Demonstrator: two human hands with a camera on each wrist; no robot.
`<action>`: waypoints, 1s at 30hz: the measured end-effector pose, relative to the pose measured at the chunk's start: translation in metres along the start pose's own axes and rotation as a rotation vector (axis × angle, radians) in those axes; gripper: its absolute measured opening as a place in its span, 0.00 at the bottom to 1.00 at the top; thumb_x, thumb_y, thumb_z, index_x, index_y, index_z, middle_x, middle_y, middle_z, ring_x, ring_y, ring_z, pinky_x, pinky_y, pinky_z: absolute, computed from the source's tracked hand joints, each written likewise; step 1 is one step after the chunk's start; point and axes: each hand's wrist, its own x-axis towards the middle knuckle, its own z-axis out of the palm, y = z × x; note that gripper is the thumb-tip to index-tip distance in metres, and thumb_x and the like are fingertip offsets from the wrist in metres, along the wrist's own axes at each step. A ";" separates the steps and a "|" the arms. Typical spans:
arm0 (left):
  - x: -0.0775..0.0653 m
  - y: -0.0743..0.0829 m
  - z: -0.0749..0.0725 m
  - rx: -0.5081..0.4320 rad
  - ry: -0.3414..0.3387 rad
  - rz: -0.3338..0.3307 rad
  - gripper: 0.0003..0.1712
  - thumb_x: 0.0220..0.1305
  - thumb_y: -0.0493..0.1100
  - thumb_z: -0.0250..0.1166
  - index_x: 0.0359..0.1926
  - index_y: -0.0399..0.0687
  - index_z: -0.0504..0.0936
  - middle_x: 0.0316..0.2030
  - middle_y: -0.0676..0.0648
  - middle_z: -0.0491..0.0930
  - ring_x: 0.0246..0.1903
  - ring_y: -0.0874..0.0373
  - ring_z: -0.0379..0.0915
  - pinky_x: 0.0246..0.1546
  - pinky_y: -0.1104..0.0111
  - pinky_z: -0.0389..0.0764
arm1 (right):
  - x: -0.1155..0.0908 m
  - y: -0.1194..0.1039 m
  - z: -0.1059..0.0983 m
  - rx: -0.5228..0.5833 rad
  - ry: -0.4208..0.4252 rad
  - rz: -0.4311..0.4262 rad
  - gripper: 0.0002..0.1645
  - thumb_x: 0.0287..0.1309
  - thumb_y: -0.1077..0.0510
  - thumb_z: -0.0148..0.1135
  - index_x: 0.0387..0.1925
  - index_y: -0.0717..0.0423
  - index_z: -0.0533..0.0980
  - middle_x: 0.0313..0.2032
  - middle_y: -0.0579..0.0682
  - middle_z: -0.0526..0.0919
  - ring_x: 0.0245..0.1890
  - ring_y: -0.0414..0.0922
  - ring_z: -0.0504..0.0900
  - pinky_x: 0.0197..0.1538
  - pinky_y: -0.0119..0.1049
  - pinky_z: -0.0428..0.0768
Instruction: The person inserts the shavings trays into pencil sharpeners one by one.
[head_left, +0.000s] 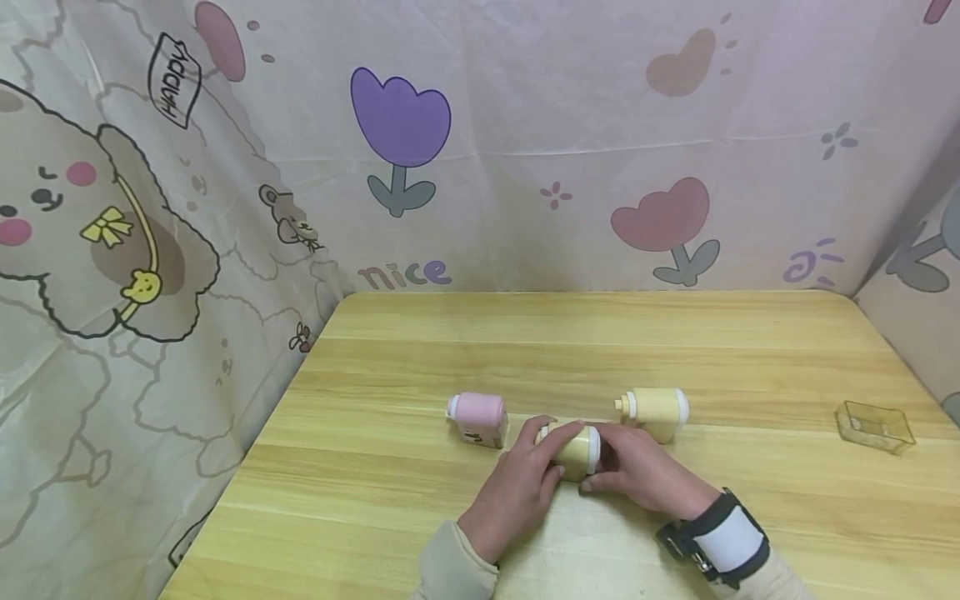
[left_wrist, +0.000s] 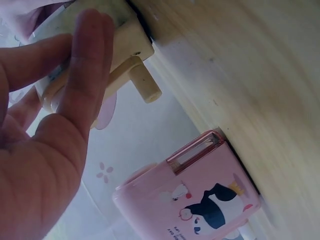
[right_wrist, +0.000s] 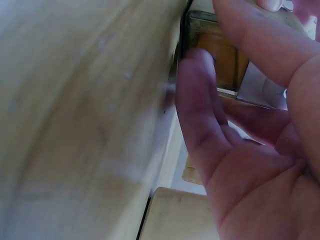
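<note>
A yellow hand-crank pencil sharpener (head_left: 576, 454) with a white end stands on the table in front of me. My left hand (head_left: 521, 483) grips it from the left, the thumb on the near side and the fingers over the top. My right hand (head_left: 641, 471) holds its right end, thumb low in front and other fingers behind, partly hidden. In the left wrist view its crank handle (left_wrist: 145, 85) sticks out past the fingers. The right wrist view shows a see-through drawer (right_wrist: 217, 55) in the sharpener, beside the right fingertips.
A pink sharpener (head_left: 480, 417) with a panda picture stands to the left. Another yellow sharpener (head_left: 658, 410) is just behind my right hand. Far right lies a small see-through yellow box (head_left: 873, 427), like a drawer. Printed cloth (head_left: 525, 167) hangs behind the wooden table (head_left: 337, 467).
</note>
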 end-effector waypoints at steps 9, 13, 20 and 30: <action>0.008 -0.002 0.002 -0.010 0.019 0.005 0.37 0.64 0.37 0.60 0.70 0.68 0.62 0.63 0.43 0.65 0.47 0.51 0.75 0.45 0.64 0.77 | -0.023 0.002 -0.010 0.024 0.021 0.030 0.41 0.41 0.44 0.75 0.58 0.53 0.71 0.34 0.40 0.76 0.29 0.36 0.71 0.33 0.34 0.74; 0.017 -0.005 0.003 -0.001 0.044 -0.038 0.36 0.64 0.37 0.60 0.70 0.68 0.61 0.64 0.43 0.64 0.45 0.52 0.76 0.42 0.66 0.78 | -0.032 0.008 -0.020 0.072 0.030 0.044 0.34 0.48 0.44 0.71 0.54 0.57 0.74 0.30 0.38 0.76 0.23 0.34 0.70 0.26 0.32 0.72; 0.028 -0.009 0.003 0.032 0.062 -0.125 0.41 0.65 0.37 0.59 0.73 0.69 0.55 0.70 0.40 0.55 0.42 0.47 0.78 0.39 0.59 0.79 | -0.044 0.010 -0.043 0.083 0.048 0.058 0.26 0.54 0.43 0.66 0.51 0.51 0.77 0.28 0.36 0.76 0.25 0.35 0.73 0.27 0.32 0.75; 0.008 0.004 -0.004 -0.091 0.168 0.116 0.31 0.64 0.42 0.62 0.67 0.51 0.66 0.53 0.47 0.72 0.27 0.71 0.66 0.28 0.81 0.69 | -0.080 0.047 -0.107 -0.162 0.401 0.290 0.11 0.60 0.48 0.62 0.41 0.47 0.78 0.26 0.43 0.78 0.23 0.37 0.73 0.26 0.34 0.72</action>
